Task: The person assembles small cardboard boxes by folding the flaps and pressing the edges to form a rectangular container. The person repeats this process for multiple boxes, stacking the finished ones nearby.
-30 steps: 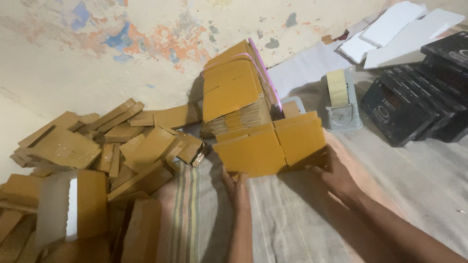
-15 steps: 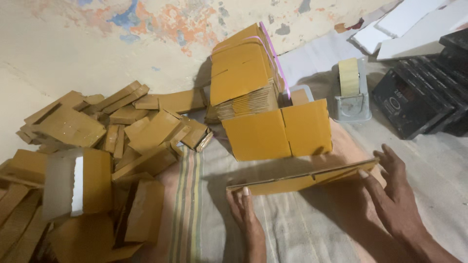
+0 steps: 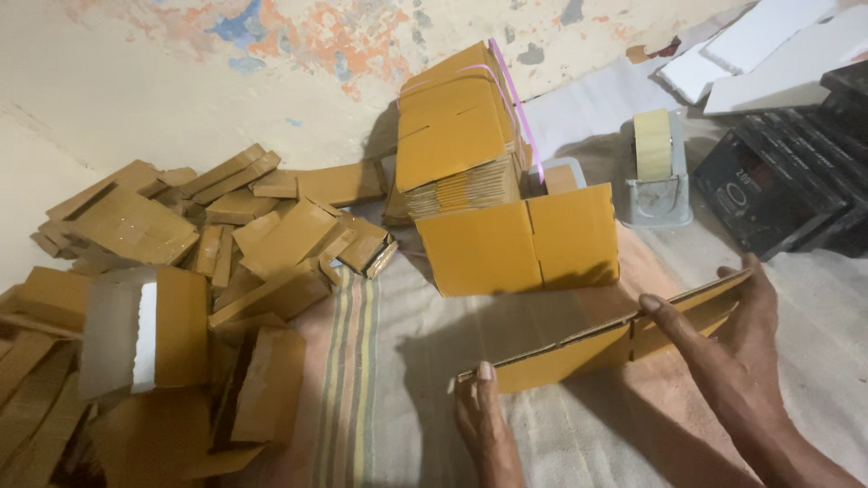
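Both hands are on one flat cardboard box blank (image 3: 601, 339), held nearly edge-on to the camera, so it shows as a long thin strip slanting up to the right. The left hand (image 3: 488, 425) pinches its lower left end, thumb up against the near edge and fingers hidden behind — that steadies the low corner. The right hand (image 3: 737, 348) is spread wide along the upper right end, index finger laid across the top edge and palm behind the panel, supporting it rather than clenching it.

The blank hangs just above the striped cloth (image 3: 348, 398) on the floor, and right behind it a folded-open yellow-brown carton sheet (image 3: 515, 244) stands upright, leaning on the banded stack of flat blanks (image 3: 457, 136) — pink straps keep that bundle together.

Off to the left, a loose heap of made-up small cartons (image 3: 226, 244) sprawls against the wall. Far right, a grey tape dispenser (image 3: 653, 172) with a pale roll sits beside dark boxes (image 3: 787, 181), within arm's reach of the right hand.
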`<state>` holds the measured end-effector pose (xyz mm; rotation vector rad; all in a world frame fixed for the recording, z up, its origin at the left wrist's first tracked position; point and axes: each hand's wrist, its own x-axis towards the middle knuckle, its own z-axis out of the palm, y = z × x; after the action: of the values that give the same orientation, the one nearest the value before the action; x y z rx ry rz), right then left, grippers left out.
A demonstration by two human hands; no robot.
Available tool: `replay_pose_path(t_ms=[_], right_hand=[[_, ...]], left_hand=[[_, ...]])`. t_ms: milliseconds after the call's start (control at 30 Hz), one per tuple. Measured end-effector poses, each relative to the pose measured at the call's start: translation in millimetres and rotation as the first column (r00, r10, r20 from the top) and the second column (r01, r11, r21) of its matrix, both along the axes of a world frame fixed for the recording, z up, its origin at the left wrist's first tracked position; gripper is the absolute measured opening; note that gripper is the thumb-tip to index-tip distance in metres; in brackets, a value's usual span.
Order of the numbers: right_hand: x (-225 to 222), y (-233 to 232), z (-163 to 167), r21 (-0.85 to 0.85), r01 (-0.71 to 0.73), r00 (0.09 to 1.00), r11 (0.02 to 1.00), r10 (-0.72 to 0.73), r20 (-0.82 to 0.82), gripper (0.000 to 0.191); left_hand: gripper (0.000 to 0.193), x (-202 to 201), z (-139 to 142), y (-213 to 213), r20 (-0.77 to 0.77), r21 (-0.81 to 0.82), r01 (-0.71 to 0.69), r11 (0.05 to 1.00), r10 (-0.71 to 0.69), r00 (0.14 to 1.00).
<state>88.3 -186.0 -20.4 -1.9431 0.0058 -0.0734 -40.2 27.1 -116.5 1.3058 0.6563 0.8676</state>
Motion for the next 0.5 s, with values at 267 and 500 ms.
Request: replay_pose_path(t_ms=[267, 500], right_hand=[[0.7, -3.9, -6.1, -0.008, -0.003, 1.0, 1.0, 0.003, 0.015, 0.129], [3.4, -14.1, -6.2, 0.076, -0.073, 0.997, 0.994, 0.076, -0.034, 0.142]], left_hand=[[0.029, 5.3, 136.2, -20.8, -0.288, 0.8, 0.289, 0.526, -0.086, 0.954], [0.044, 26.1, 160.5, -22.0, -0.685, 0.545, 0.676, 0.495, -0.201, 0.7]])
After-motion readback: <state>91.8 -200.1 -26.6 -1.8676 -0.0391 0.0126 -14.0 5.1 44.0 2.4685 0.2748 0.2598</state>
